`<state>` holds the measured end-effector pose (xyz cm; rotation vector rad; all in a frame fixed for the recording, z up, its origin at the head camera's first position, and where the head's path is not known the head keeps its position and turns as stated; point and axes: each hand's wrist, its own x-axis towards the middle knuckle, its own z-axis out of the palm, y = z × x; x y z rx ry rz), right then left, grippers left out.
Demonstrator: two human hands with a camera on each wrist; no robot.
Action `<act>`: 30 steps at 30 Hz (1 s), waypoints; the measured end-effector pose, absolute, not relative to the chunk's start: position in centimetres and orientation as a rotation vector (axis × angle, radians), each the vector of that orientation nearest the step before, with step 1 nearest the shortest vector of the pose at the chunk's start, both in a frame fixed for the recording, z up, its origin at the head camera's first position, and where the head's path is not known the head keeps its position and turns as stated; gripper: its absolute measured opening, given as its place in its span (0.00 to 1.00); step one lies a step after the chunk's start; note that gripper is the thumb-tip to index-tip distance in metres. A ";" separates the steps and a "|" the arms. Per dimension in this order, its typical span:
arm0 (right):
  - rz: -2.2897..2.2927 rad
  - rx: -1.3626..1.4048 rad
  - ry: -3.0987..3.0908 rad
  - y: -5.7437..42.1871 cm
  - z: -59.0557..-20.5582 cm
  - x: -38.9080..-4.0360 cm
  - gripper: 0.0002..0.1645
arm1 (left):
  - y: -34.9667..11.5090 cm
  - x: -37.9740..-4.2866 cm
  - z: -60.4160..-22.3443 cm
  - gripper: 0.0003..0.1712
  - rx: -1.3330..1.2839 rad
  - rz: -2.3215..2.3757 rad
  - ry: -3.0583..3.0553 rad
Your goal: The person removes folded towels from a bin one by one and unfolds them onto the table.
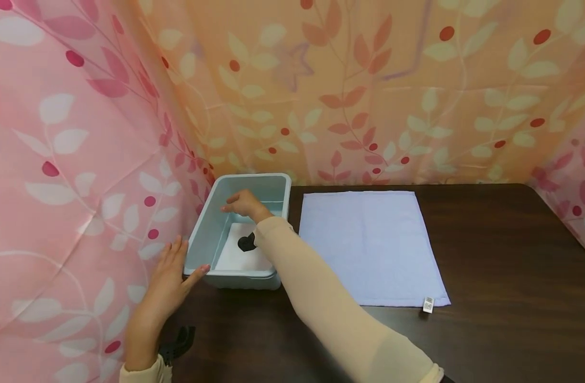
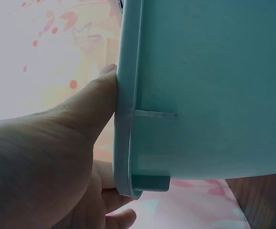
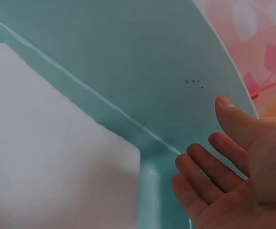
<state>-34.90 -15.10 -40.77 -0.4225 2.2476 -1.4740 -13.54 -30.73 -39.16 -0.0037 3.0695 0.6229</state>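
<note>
A light blue-green plastic bin (image 1: 206, 226) stands at the left of the table. On its floor lies a flat white piece (image 3: 47, 138) that looks like folded cloth. My right hand (image 1: 244, 204) is inside the bin, over its far part, fingers loosely extended and nothing in them. The right wrist view shows that hand (image 3: 228, 167) palm up beside the bin's wall, near a corner of the white piece. At the bin's near left corner, my left hand (image 1: 165, 282) touches the rim, thumb at the near edge and straight fingers along the left side.
A pale lavender cloth (image 1: 369, 244) lies spread flat on the dark wooden table (image 1: 503, 255), right of the bin, with a small white tag (image 1: 428, 305) at its near right corner. Flowered curtains (image 1: 350, 90) hang behind the table and along its left side, close to the bin.
</note>
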 end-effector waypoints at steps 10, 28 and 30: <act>-1.387 -0.357 2.279 -15.9 -42.0 -34.8 0.26 | -30.3 -13.3 -39.5 0.54 0.000 0.665 3.092; -1.030 -0.362 2.459 -18.2 -46.1 -39.2 0.22 | -29.9 -13.5 -38.9 0.54 -0.054 0.671 3.080; -0.994 -0.421 2.481 -18.8 -48.3 -41.2 0.25 | -29.9 -13.6 -38.9 0.55 -0.057 0.669 3.080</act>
